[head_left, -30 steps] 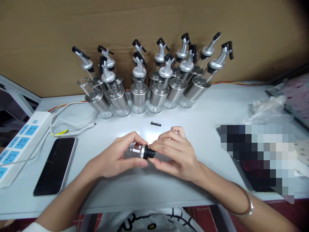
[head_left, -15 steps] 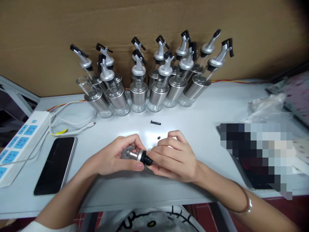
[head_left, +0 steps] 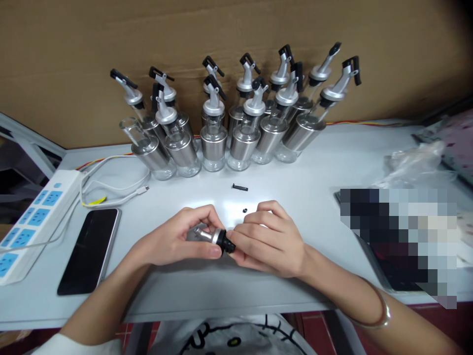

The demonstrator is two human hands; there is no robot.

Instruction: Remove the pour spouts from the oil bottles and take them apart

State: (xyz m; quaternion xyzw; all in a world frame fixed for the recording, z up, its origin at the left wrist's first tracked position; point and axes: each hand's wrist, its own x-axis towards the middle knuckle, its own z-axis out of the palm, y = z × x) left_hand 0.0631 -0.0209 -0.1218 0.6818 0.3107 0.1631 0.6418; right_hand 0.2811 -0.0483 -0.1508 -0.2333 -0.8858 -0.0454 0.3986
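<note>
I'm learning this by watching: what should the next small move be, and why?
Probably a gentle push by the right hand on the black stopper: its fingers are at that end, while the left hand steadies the silver pourer top.

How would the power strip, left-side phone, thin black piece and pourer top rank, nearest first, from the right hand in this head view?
1. Pourer top, against the right hand.
2. Thin black piece, ahead, leftward.
3. Phone, left.
4. Power strip, far left.
</note>
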